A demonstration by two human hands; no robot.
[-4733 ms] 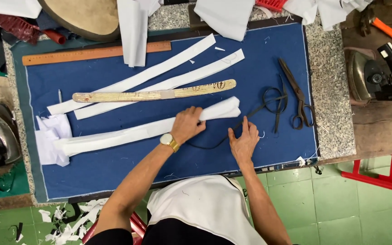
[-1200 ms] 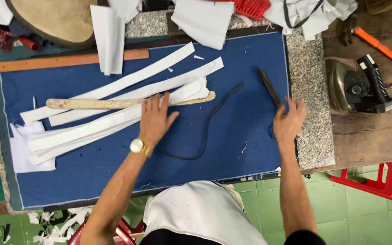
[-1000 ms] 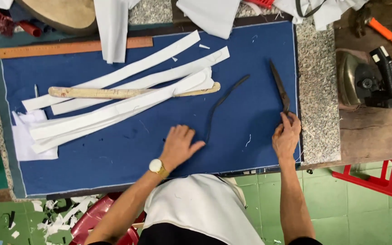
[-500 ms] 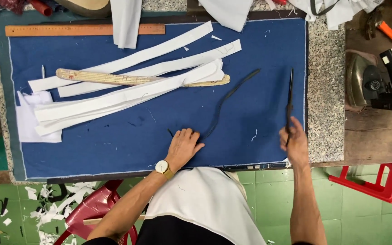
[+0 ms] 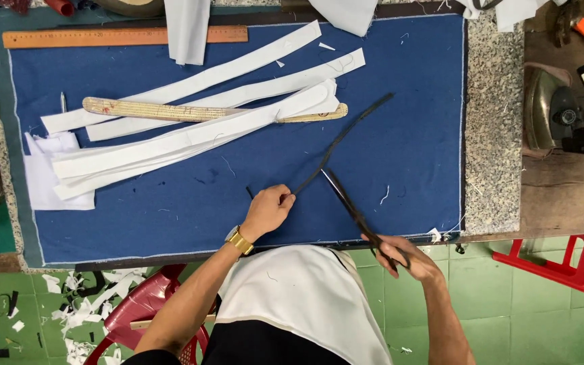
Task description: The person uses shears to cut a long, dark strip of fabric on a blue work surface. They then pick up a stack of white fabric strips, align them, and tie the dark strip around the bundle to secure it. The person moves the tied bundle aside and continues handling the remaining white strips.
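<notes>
- A dark strip lies on the blue cloth, running from near the curved ruler's tip down toward the person.
- The left hand pinches the strip's near end, fingers clenched on it, seemingly to keep it taut and lifted for cutting.
- The right hand grips the scissors by the handles, just off the cloth's near edge; the blades point up-left and meet the strip right beside the left hand, slightly parted as far as one can tell.
- Half a second ago the scissors stood nearly upright, well to the right of the strip; now they are swung in against it, and the left hand has closed on the strip's end.
- The curved ruler lies left of the strip, under white bands stacked aside, likely to keep the cutting area free.
- A straight ruler sits along the cloth's far edge.
- An iron rests on the worktop, right of the cloth.
</notes>
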